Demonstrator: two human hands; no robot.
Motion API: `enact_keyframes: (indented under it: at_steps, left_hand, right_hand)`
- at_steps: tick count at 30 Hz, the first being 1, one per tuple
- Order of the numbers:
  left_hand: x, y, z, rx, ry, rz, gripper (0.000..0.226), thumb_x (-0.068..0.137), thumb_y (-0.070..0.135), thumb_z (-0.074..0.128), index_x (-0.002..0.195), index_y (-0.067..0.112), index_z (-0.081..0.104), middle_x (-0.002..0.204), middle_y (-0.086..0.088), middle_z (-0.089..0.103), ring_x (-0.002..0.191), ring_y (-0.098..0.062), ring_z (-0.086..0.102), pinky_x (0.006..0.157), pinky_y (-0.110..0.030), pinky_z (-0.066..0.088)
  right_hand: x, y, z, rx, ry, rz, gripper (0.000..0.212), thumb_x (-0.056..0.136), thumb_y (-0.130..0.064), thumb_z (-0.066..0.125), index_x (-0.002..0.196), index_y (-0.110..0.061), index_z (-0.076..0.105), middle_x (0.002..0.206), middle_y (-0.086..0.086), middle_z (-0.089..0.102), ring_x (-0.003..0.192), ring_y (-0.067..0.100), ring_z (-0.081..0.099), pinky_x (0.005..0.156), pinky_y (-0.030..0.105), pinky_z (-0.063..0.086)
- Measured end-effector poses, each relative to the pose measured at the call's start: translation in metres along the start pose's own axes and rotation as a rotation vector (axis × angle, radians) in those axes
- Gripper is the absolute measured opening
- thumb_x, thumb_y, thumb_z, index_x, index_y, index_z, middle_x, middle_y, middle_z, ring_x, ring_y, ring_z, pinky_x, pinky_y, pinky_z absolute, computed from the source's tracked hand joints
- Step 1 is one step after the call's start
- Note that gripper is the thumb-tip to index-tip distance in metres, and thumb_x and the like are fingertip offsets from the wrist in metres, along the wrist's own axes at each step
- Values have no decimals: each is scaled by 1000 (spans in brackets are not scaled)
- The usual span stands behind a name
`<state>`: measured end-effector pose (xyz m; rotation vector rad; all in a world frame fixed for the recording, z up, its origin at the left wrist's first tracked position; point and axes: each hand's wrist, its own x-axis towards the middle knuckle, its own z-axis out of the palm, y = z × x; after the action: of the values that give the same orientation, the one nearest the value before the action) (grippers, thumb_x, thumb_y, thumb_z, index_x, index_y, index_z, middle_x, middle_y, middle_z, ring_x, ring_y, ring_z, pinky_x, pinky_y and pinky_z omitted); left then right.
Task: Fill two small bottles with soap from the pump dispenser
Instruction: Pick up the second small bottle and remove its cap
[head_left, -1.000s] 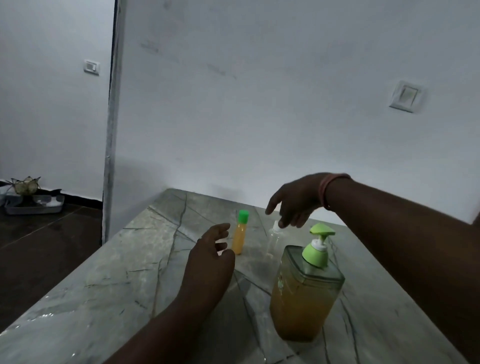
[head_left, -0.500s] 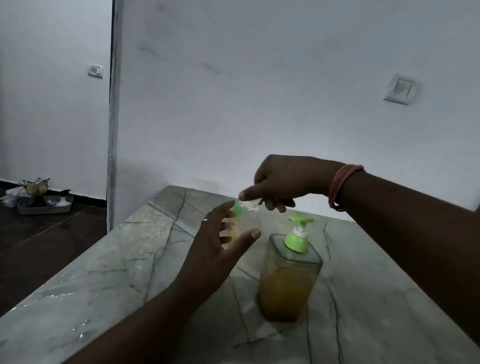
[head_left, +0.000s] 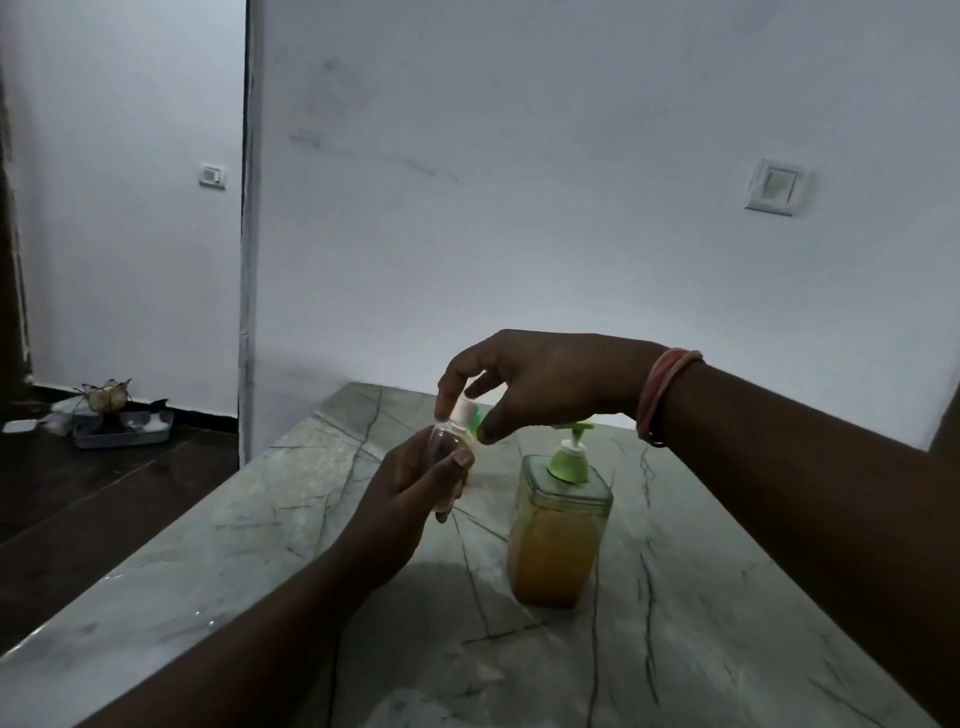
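My left hand (head_left: 410, 493) grips a small clear empty bottle (head_left: 447, 447) held up above the marble table (head_left: 260, 545). My right hand (head_left: 540, 384) pinches the bottle's white cap (head_left: 464, 409) between thumb and fingers. A sliver of green cap (head_left: 476, 419) shows behind the clear bottle; it belongs to the second small bottle, which my hands mostly hide. The square pump dispenser (head_left: 558, 530), filled with orange soap and topped by a green pump head (head_left: 570, 457), stands on the table just right of my left hand.
A white wall with a switch plate (head_left: 775, 187) runs behind the table. To the left the dark floor (head_left: 104, 493) lies lower, with a grey tray (head_left: 122, 428) of small items by the far wall.
My right hand lifted the clear bottle off the table and brought it to my left hand, which has closed round its body. My right fingers now sit on the cap.
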<state>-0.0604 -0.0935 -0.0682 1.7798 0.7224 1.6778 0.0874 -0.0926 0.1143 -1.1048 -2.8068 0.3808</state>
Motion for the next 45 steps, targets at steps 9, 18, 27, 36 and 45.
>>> enact_keyframes:
  at_steps: [9,18,27,36,45]
  left_hand:
    - [-1,4,-2,74,43,57,36,92,44,63,93,8,61,68,-2,55,61,-19,49,54,-32,41]
    - [2,-2,-5,65,87,64,26,90,41,65,98,16,66,75,0,63,69,-11,58,59,-19,46]
    - [8,-13,-21,107,279,33,30,89,40,63,92,10,66,76,-6,63,70,-15,58,63,-28,47]
    - [11,-17,-27,225,593,-50,27,86,42,64,99,18,64,89,4,66,83,-13,63,70,-27,45]
    - [11,-18,-24,253,549,-62,27,85,45,64,96,21,64,87,4,68,78,-8,64,69,-26,47]
  right_hand:
    - [10,-19,10,-73,99,183,22,96,-24,64,101,-4,72,77,9,75,51,13,68,45,19,51]
    - [16,-23,16,-85,142,219,38,90,-44,68,95,-7,73,70,4,74,41,10,60,39,17,43]
    - [26,-27,51,246,473,179,31,86,-4,59,112,-16,70,104,0,63,90,17,65,75,28,55]
    - [57,12,163,404,565,464,18,87,-17,73,104,-12,73,104,8,72,98,23,67,88,36,55]
    - [59,21,195,270,720,566,14,91,-21,69,102,-18,61,102,5,68,97,25,65,87,40,55]
